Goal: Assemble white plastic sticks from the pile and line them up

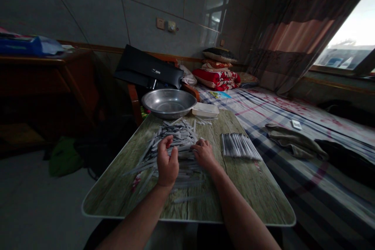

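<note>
- Where both forearms reach in over the bench [254,197], one loose heap of slim white and dark pen-like sticks [177,128], spread across the middle of the wood-grain top
- Left hand [168,164], one, above the near left part of the heap; grip partly open, thumb and curled fingers parted, nothing seen between them
- Right hand [205,154], one, at the right side of the heap; grip with fingers bent down among the sticks, whether closed on one cannot be told
- Row of similar sticks [238,146], one, laid side by side to the right of the right hand, dark at the far ends
- Tray [205,109], white, shallow, rectangular, at the far edge, a few sticks just in front of it
- Basin [170,101], metal, round, wide, left of the tray
- Case [143,66], black, behind the basin
- Bed [258,113], plaid cover, along the right of the bench; red patterned bedding [216,79] folded at its far end, a grey-green garment [290,140] nearer
- Curtain [307,19], banded pink and brown, beside the window [347,49]
</note>
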Available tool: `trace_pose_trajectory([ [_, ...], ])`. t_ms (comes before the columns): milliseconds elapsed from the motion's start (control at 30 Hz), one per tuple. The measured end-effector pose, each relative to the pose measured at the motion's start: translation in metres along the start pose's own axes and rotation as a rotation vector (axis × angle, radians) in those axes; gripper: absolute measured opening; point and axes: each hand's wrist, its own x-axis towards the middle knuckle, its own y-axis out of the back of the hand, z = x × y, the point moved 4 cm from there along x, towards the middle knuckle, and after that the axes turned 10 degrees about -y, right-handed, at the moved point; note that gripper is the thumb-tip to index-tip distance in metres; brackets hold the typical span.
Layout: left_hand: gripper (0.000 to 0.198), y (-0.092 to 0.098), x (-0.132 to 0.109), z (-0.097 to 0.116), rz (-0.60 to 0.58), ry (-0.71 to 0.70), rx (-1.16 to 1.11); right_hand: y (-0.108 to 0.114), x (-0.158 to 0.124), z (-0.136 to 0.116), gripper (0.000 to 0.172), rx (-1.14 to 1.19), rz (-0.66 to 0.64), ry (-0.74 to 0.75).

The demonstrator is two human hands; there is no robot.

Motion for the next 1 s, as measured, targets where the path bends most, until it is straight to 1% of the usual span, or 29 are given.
trace_pose_trajectory([
  [167,0.033,0.001,0.002,-0.004,0.03,0.047,-0.039,0.005,-0.001,-0.002,0.024,0.058,0.016,0.005],
  [267,0.033,0.002,0.003,-0.008,0.052,0.066,-0.062,0.012,-0.005,-0.006,0.016,0.115,0.026,0.04],
  [367,0.032,0.003,0.004,-0.01,0.066,0.08,-0.089,0.013,-0.01,-0.01,0.009,0.126,-0.01,0.106],
  [533,0.032,0.003,0.003,-0.012,0.071,0.079,-0.097,0.006,-0.014,-0.013,0.011,0.106,-0.085,0.155],
  [767,0.032,0.003,0.001,-0.017,0.079,0.077,-0.107,0.002,-0.01,-0.015,0.011,0.112,-0.119,0.161],
  [1000,0.031,0.002,0.001,-0.017,0.066,0.073,-0.105,0.003,-0.01,-0.013,0.013,0.097,-0.065,0.137],
])
